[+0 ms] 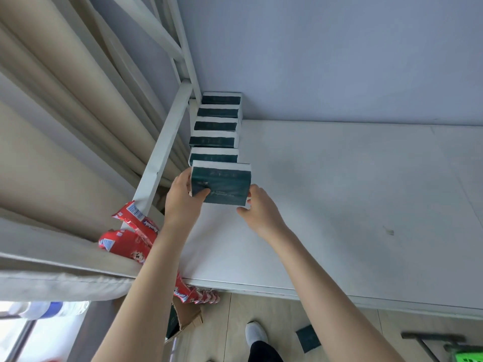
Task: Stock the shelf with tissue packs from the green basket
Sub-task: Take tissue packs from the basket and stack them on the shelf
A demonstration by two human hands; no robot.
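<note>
The tissue pack (222,184) is held at the near end of the row (215,126) along the left of the shelf (339,205) (left hand (183,199) gripping its left end, right hand (258,207) pinching its right corner), where a skewed shove could topple that row.

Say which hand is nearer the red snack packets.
Left. The left hand grips one end of the tissue pack, up-right of the red snack packets; the right hand holds the opposite end, farther away.

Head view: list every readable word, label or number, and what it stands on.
None can be read.
On the nearest dark green tissue pack: faint gold script, too blurred.
On the red foil snack packets: white lettering beside a barcode, too small.
</note>
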